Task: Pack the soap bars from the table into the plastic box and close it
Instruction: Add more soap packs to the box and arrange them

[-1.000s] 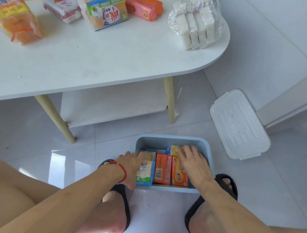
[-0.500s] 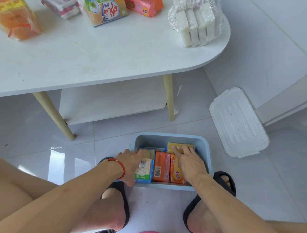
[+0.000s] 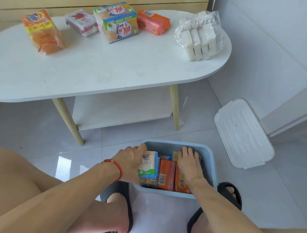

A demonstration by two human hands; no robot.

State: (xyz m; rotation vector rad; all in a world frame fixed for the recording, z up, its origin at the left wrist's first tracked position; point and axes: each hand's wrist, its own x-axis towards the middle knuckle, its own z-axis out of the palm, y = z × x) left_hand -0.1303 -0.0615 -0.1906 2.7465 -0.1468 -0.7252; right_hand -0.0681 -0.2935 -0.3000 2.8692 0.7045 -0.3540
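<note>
Fingers [image 3: 189, 152] of the right hand [image 3: 189, 164] lie straight, hiding soap bars [image 3: 165, 174] — left hand [image 3: 130, 161] grips the box [image 3: 211, 165] wall.

I count five wrapped soap packs [image 3: 118, 23] on the white oval desk [image 3: 101, 71], one blue plastic box [image 3: 211, 165], one white lid [image 3: 242, 133].

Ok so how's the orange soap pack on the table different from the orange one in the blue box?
The orange soap pack on the table lies flat on the white table, untouched, bright orange and pink. The orange soap pack in the box stands on edge in the blue box, wedged between other packs, barcode facing up, darker orange. Both are wrapped bars with a barcode label.
</note>
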